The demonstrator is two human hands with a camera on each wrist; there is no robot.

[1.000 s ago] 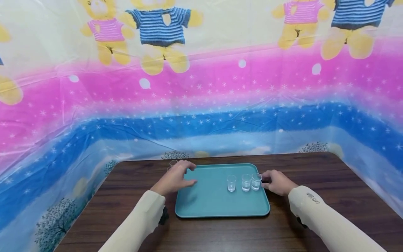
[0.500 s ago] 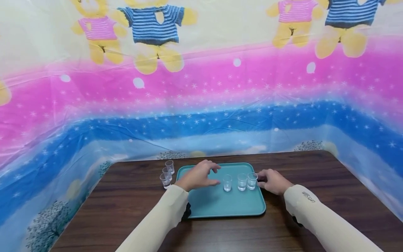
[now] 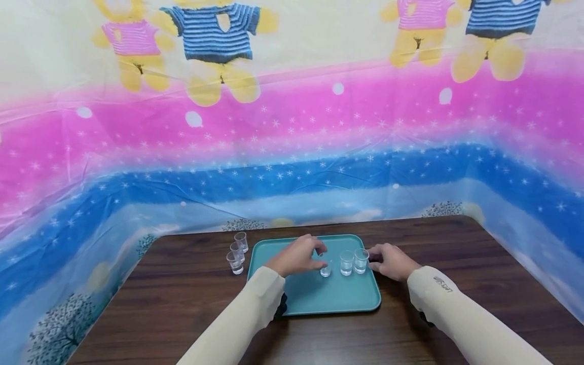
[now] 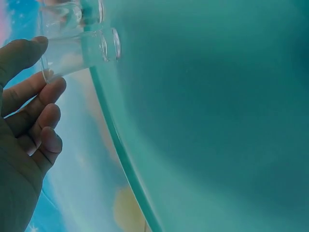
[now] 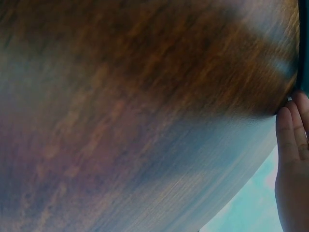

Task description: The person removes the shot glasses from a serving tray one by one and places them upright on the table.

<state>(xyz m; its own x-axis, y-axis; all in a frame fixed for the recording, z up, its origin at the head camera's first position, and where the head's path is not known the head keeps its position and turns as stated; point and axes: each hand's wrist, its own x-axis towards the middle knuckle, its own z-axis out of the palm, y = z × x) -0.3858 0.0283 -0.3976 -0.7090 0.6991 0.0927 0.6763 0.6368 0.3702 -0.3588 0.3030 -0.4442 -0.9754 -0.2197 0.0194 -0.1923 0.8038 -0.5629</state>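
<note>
A teal tray [image 3: 330,299] lies on the table with three clear shot glasses standing on it. Thumb and fingertips of my left hand [image 3: 298,257] pinch the leftmost shot glass [image 3: 325,270] near its rim; in the left wrist view this glass [image 4: 72,55] shows its base towards the tray. Right of it stand a second glass [image 3: 346,263] and a third glass [image 3: 361,262], close together. My right hand [image 3: 396,261] stays at the tray's right edge beside the third glass, and its straight fingers [image 5: 287,135] rest by the tray's rim in the right wrist view.
Left of the tray, three more shot glasses [image 3: 235,263] stand in a row on the dark wooden table [image 3: 191,304]. A printed cloth [image 3: 292,182] with bears and snowflakes hangs behind the table and along its sides.
My left hand has moved right over the tray to the leftmost glass there and now pinches it. The right hand stays at the tray's edge. The head view has shifted slightly.
</note>
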